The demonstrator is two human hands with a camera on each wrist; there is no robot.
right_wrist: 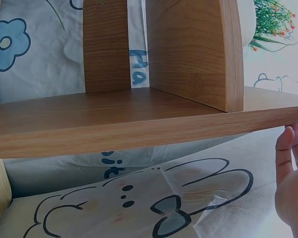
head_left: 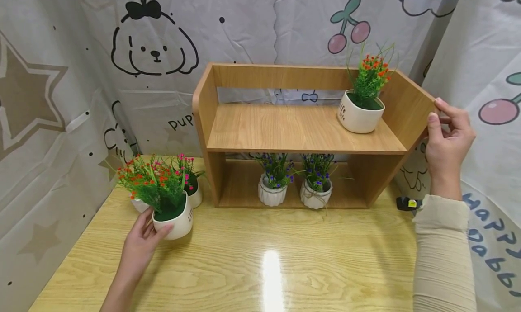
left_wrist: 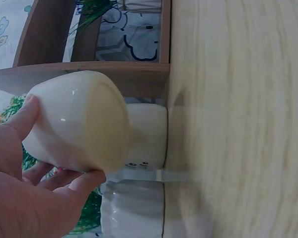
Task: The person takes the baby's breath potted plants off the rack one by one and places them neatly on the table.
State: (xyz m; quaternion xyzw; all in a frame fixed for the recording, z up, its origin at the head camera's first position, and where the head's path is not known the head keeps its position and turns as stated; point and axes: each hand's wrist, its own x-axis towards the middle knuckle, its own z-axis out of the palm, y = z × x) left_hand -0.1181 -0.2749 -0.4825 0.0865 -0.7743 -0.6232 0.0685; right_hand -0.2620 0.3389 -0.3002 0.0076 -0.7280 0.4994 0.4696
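My left hand [head_left: 140,239] grips a white pot [head_left: 179,221] of orange flowers, thumb and fingers around its sides. In the left wrist view the pot [left_wrist: 79,121] is tilted, its base off the table. My right hand [head_left: 449,140] holds the front edge of the right side panel of a two-tier wooden shelf [head_left: 281,126]; thumb and fingertips [right_wrist: 286,141] meet that edge in the right wrist view. A matching orange-flowered pot [head_left: 362,113] stands on the upper tier at right. Two ribbed white pots [head_left: 272,192] with purple flowers stand on the lower tier.
Behind the held plant, a pot with pink flowers [head_left: 195,194] and another white pot [head_left: 139,205], partly hidden, stand on the wooden table [head_left: 325,262]. A small black and yellow object [head_left: 408,204] lies right of the shelf. Printed curtains [head_left: 252,27] hang around the table.
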